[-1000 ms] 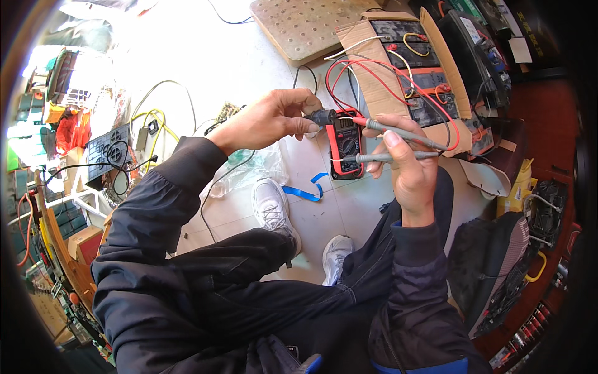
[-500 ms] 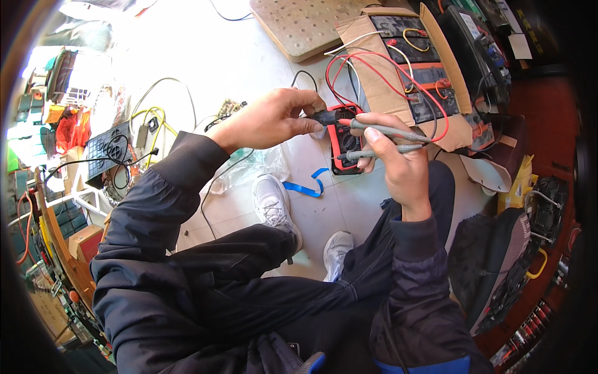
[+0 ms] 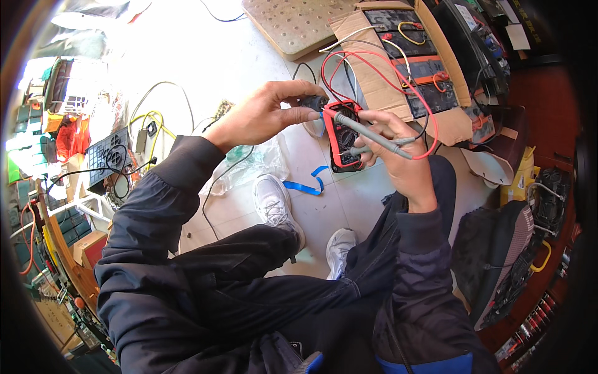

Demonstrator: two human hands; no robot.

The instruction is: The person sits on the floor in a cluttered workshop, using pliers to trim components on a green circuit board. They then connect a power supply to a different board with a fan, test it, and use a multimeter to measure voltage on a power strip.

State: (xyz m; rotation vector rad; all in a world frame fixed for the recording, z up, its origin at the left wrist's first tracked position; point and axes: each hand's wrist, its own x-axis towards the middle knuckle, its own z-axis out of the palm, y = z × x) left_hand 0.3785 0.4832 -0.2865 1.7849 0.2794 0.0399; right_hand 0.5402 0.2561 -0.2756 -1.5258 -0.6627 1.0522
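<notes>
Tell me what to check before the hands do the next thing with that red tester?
1. Tester held firmly: the right hand holds the red tester and a grey probe. Ok.
2. Left hand grips a small dark part at the tester's top. Ok.
3. Red wire free of knots: it loops over the cardboard box. Cannot tell.
4. Tester screen readable: hidden by fingers. Cannot tell.
5. Floor near the white shoes: a blue strip and a plastic bag lie close. Not ok.
</notes>
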